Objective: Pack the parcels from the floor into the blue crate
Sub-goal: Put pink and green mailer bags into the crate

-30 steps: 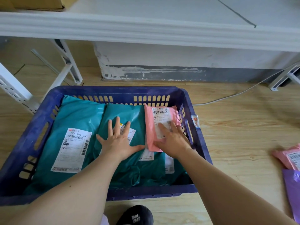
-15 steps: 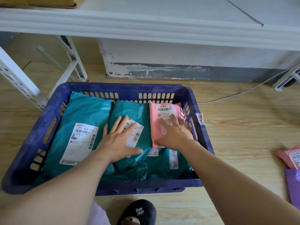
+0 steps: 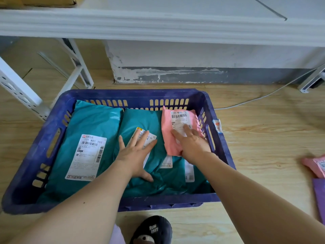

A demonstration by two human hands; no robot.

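While my left hand [image 3: 135, 152] and right hand [image 3: 191, 145] press flat, gripping nothing, the pink floor parcel [image 3: 314, 164] lies right of the blue crate [image 3: 133, 95], nearer my right.

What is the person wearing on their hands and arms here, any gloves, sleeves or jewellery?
Nothing shows. The left hand and right hand are bare, with no gloves, rings or tape. The left forearm and right forearm are bare too, with no sleeve, watch or bracelet up to the frame edge.
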